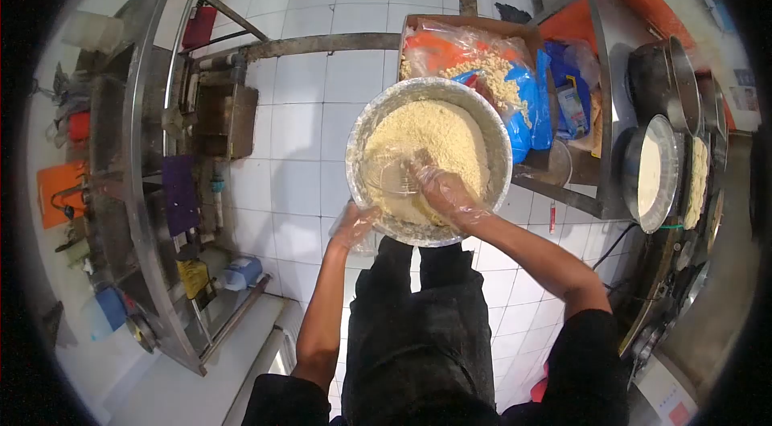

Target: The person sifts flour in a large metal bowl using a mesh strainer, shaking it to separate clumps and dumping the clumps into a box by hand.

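Right hand (445, 193) inside bowl (505, 176), nearer yellow crumbs (438, 122); crumbs heaped beyond fingers, toward far rim (430, 82). Left hand (355, 226) against near-left rim. Closure of either grip: can't tell.

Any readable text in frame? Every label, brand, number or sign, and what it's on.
No text can be read.
Metal bowl: no lettering visible.
Blue pack with a pale label, right of the bowl: print too small and blurred.
White item with a red patch, bottom right: any print unreadable.
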Tool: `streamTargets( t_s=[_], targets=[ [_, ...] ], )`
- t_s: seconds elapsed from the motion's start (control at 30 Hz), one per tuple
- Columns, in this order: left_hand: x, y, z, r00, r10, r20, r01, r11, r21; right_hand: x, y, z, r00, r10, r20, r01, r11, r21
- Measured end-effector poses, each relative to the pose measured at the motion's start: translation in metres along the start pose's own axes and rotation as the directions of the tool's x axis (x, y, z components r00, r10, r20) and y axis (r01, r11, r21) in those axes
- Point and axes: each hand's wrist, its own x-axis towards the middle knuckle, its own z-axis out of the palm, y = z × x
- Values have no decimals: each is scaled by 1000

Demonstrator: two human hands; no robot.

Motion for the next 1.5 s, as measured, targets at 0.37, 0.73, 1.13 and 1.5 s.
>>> streamTargets(
  t_s=[0.37, 0.73, 1.13, 1.5],
  targets=[
    [8, 45, 39, 993, -101, -69, 101, 995, -4, -16, 55, 49, 970, 70, 231, -178, 854, 488],
    [10, 12, 24, 994, -78, -78, 71, 993, -90, -20, 49, 76, 862, 506, -33, -418, 745, 520],
    [4, 42, 25, 992, -112, -66, 119, 986, 115, -38, 63, 41, 797, 573, -190, -245, 595, 766],
    [2, 52, 38, 987, -131, -96, 110, 975, -191, -34, 54, 16, 744, 650, -155, -282, 515, 809]
  ],
)
